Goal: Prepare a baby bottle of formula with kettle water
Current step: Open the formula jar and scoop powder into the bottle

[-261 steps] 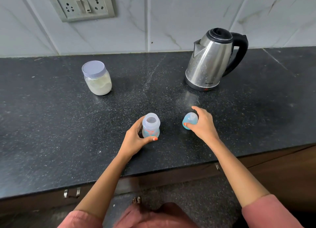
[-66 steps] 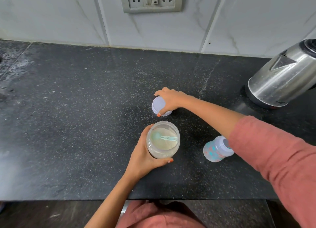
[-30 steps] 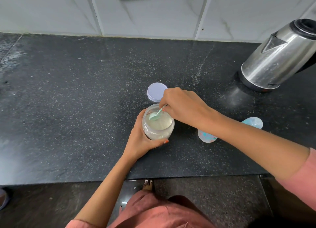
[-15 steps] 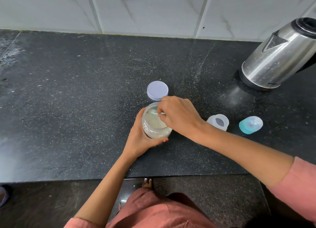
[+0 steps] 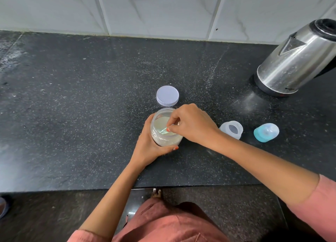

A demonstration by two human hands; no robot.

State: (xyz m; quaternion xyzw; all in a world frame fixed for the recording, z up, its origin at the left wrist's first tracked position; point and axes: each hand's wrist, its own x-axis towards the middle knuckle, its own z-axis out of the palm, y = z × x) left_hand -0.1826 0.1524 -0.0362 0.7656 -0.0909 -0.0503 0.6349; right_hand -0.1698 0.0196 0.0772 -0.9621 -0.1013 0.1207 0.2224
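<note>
We've got the formula jar (image 5: 164, 132) standing upright near the middle of the dark speckled surface (image 5: 72, 114), mouth open to the top. Our left hand (image 5: 151, 149) is wrapped round its near-left side, grip closed on the jar. Our right hand (image 5: 192, 125) comes in over the rim from the right, thumb and finger pinched on a small teal scoop (image 5: 164, 130). The scoop's long axis runs roughly left-right, bowl end pointing left and down into the white powder; the handle is mostly hidden under the fingers, so we can't tell how much powder is in it.

The jar's pale lid (image 5: 167, 95) lies flat just beyond the jar, not touching it. The baby bottle (image 5: 231, 129) sits to the right of the right wrist, open neck up, long axis vertical. Its teal cap (image 5: 266, 132) sits just right of the bottle, apart from it. The steel kettle (image 5: 298, 60) stands far right, spout facing left.
</note>
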